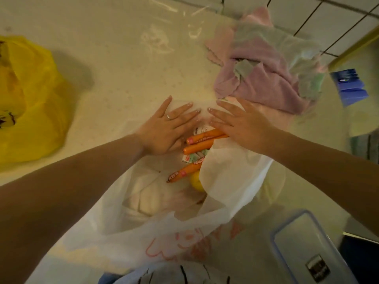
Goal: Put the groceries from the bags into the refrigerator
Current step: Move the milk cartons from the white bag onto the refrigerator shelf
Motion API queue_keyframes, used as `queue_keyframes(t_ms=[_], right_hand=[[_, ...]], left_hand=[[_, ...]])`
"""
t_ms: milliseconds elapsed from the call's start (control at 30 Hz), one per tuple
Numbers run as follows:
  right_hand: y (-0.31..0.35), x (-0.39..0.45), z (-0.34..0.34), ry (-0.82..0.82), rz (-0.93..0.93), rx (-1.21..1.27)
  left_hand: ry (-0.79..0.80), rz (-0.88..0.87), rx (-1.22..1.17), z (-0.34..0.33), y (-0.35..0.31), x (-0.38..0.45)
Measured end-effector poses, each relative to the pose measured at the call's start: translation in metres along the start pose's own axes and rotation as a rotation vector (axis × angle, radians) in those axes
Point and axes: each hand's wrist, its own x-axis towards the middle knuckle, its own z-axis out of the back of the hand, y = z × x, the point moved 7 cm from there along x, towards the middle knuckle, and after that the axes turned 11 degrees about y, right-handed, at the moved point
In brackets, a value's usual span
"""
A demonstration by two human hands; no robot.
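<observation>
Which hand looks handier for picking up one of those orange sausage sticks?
Probably the right hand: its palm already lies over the top orange sausage sticks in the white bag. The left hand rests flat just beside them.

A pale cream countertop (114, 83) with a faint speckled pattern fills most of the view, glossy under warm, yellowish indoor light. At the top right it meets a wall of white tiles (320, 15) with dark grout lines, crossed by a yellow bar (352, 48) running diagonally. A crumpled pink and pale green cloth (264, 70) lies on the counter near that wall.
</observation>
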Motion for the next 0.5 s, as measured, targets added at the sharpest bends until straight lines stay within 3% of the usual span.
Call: queue_keyframes(t_ms=[267, 500], right_hand=[[-0.040, 0.007, -0.025, 0.091, 0.055, 0.235], [-0.040, 0.006, -0.031, 0.076, 0.060, 0.351]], left_hand=[[-0.001, -0.067, -0.073, -0.014, 0.023, 0.033], [0.029, -0.011, -0.299, -0.025, 0.027, 0.039]])
